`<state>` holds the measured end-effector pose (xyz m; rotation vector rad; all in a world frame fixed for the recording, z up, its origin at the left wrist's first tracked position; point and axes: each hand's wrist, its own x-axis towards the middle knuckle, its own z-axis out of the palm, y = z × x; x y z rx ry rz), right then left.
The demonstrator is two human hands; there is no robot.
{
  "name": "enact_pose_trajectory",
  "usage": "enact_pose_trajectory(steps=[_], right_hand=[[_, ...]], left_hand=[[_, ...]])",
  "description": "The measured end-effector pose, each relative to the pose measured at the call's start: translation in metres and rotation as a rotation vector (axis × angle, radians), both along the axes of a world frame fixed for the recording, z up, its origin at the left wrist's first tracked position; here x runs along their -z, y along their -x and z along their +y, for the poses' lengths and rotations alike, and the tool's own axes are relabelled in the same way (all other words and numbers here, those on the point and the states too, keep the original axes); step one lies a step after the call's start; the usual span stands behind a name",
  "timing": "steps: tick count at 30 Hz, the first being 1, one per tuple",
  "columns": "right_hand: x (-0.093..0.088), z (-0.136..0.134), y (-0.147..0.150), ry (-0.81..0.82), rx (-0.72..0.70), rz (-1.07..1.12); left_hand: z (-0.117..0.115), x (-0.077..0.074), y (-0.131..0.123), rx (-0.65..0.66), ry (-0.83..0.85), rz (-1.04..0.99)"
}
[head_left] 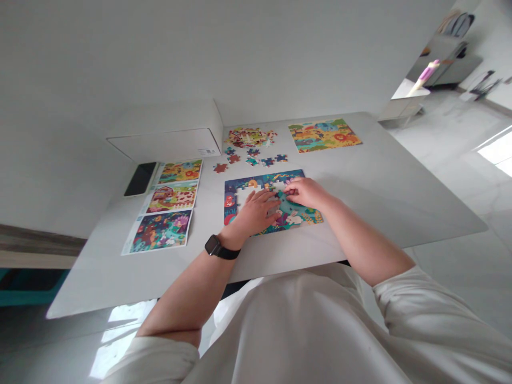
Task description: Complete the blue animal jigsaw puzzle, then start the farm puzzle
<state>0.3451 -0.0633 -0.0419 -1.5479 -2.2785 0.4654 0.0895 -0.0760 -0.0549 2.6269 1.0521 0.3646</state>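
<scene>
Cloth of our pale shirt (304, 320) is nearest to us, and a black watch (213, 245) sits on our left arm (188, 290). Our left hand (258, 212) lies flat with spread fingers on the puzzle (291, 208), grasping nothing that we can see. Our right hand (306, 193) touches the right part of the same puzzle with bent fingers; whether they pinch a piece, we cannot tell. This puzzle rests on the white table (380, 181) in front of us, and a bare area (245, 196) shows inside its left part. To the left we have a sheet (163, 229) with three printed pictures, and just beside it a dark phone (140, 178). Beyond the puzzle we see several loose pieces (252, 160), then a heap of pieces (250, 137). Left of this heap stands a white box (168, 144); right of it lies a yellow animal picture (325, 135). Behind everything we have a grey wall (280, 58).
</scene>
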Motion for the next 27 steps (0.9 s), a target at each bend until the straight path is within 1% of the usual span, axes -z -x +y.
enact_pose_trajectory(steps=[10,17,23,27], right_hand=[[0.002,0.0,0.004,0.04,0.023,-0.039],[0.007,0.0,0.004,-0.007,0.025,-0.014],[0.009,0.001,0.003,0.034,-0.001,-0.027],[0.011,0.002,0.002,0.02,-0.011,-0.025]], left_hand=[[0.003,0.003,0.001,0.029,0.006,-0.012],[0.006,0.007,0.004,0.053,0.004,-0.018],[0.003,0.005,0.005,0.068,0.013,-0.014],[0.002,0.003,0.005,0.066,0.002,-0.019]])
